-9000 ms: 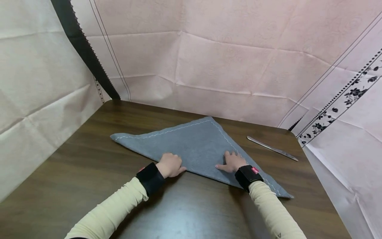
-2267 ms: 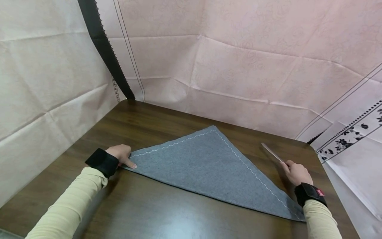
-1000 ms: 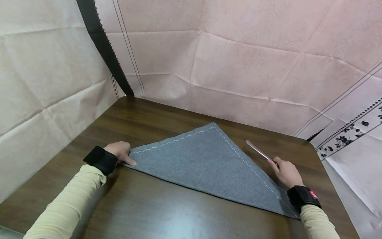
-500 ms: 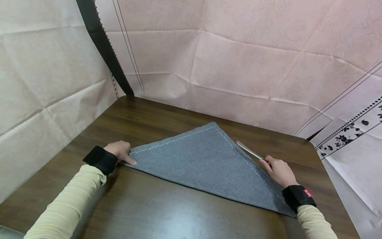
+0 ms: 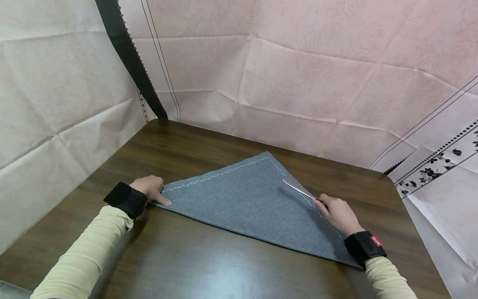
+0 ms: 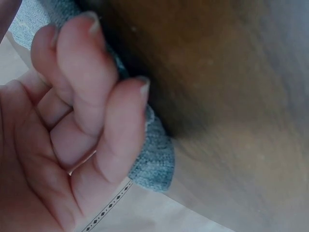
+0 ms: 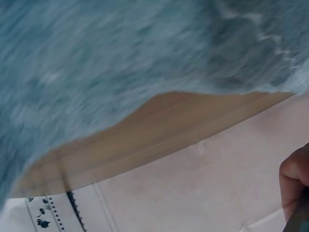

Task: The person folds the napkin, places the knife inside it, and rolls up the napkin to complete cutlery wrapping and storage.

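Head view: one brown table, and on it one grey cloth folded into a triangle, peak at twelve o'clock, long edge running from nine toward five. Left hand sits on the nine o'clock corner, forefinger stretched flat on the cloth, the other fingers curled beside it as the left wrist view shows. Right hand, at four o'clock, has its fingers wrapped round the handle of one slim metal knife, blade lying over the stitched right edge. To my eye the trick is a low, flat blade and firm pressure on that pinned corner, so nothing creeps. Two hands, two black wristbands.
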The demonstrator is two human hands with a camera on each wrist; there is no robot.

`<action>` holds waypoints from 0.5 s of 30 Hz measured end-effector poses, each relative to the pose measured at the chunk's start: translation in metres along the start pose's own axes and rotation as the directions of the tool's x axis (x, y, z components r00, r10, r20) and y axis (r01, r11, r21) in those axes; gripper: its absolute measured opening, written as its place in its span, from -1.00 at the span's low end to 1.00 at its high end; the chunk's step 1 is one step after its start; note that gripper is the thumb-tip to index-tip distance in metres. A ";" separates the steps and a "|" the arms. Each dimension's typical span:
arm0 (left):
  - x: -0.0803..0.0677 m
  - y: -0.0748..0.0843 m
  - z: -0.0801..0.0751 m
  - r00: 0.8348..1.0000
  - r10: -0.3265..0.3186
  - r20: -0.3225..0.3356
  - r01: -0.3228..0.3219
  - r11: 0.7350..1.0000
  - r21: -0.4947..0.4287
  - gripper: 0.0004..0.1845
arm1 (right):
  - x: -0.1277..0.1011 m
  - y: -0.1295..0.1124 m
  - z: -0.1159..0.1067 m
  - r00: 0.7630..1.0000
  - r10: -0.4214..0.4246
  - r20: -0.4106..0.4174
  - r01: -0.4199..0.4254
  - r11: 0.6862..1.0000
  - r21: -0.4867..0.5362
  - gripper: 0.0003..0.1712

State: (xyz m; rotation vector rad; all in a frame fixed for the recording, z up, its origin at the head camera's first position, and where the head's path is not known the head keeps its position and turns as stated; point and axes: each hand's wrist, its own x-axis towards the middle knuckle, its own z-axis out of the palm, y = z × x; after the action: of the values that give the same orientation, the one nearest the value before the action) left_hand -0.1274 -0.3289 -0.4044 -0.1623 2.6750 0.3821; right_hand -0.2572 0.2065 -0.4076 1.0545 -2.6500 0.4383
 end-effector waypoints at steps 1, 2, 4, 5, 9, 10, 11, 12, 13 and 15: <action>0.000 0.000 0.000 1.000 0.000 -0.002 0.000 1.000 0.000 -0.46 | 0.001 -0.002 0.001 1.000 -0.008 -0.001 0.008 1.000 0.003 -0.78; 0.000 0.000 0.000 1.000 0.001 -0.002 -0.001 1.000 0.000 -0.46 | 0.001 -0.004 0.001 1.000 -0.016 -0.002 0.016 1.000 0.005 -0.77; 0.000 0.000 0.000 1.000 0.002 -0.003 -0.002 1.000 0.000 -0.46 | 0.002 -0.007 0.002 0.999 -0.032 -0.008 0.032 0.999 0.010 -0.76; 0.000 0.000 0.000 1.000 0.001 -0.002 -0.001 1.000 0.000 -0.46 | 0.002 -0.009 0.002 0.999 -0.039 -0.010 0.039 0.999 0.013 -0.75; 0.000 0.000 -0.001 1.000 0.001 0.003 -0.001 1.000 0.001 -0.46 | 0.003 -0.015 0.003 0.998 -0.066 -0.019 0.067 0.997 0.024 -0.75; -0.001 0.000 -0.001 1.000 0.001 0.004 -0.001 1.000 0.000 -0.46 | 0.004 -0.016 0.003 0.997 -0.069 -0.019 0.070 0.997 0.026 -0.75; -0.001 0.000 -0.001 1.000 0.001 0.004 -0.001 1.000 -0.001 -0.46 | 0.004 -0.018 0.003 0.997 -0.074 -0.017 0.074 0.997 0.029 -0.75; -0.001 0.000 -0.001 1.000 0.002 0.004 -0.002 1.000 -0.003 -0.47 | 0.004 -0.019 0.003 0.997 -0.077 -0.016 0.078 0.997 0.030 -0.74; -0.001 0.000 -0.001 1.000 0.003 0.003 -0.003 1.000 -0.004 -0.47 | 0.004 -0.020 0.003 0.997 -0.077 -0.014 0.077 0.997 0.029 -0.72; -0.001 0.000 -0.001 1.000 0.005 -0.001 -0.005 1.000 -0.005 -0.47 | 0.004 -0.022 0.003 0.997 -0.081 -0.012 0.081 0.996 0.035 -0.72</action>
State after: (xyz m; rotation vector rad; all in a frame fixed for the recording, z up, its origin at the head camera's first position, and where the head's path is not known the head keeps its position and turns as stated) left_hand -0.1266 -0.3289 -0.4033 -0.1567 2.6758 0.3904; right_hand -0.2450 0.1871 -0.4051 1.1625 -2.5881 0.4749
